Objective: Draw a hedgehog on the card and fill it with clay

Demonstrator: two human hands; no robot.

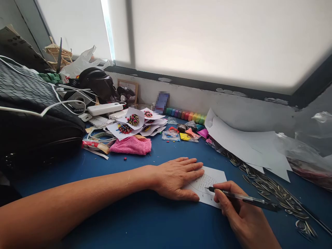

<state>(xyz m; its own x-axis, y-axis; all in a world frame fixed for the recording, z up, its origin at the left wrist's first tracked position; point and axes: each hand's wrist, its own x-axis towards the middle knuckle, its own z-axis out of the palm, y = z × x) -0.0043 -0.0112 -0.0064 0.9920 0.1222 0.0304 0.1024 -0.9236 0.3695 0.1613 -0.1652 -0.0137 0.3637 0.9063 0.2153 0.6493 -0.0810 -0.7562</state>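
While my left hand (178, 178) lies flat, fingers spread together, pressing the small paper card (207, 186) down on the blue counter (145, 221), my right hand (238, 211) is closed around a black pen (243, 198) whose tip touches the card near its middle. The card sits just in front of me, between my two hands, and carries an outlined shape; its upper part looks already filled with a fine hatched or scaled pattern, while the lower strip by the pen tip looks mostly blank, so I judge the drawing partly done with the bottom left to fill. Farther back, several similar paper cards (132, 122) bear finished bright, beaded-looking shapes, beside a pink cloth (131, 145). A row of coloured clay pots (185, 114) stands against the wall, with small packets (181, 135) in front. To my right lie loose white sheets (246, 145) and a trail of sunflower seeds (269, 188). A black woven bag (28, 114) fills the left side. I can read no brand, label or writing anywhere; the marks on the card are too small to tell.
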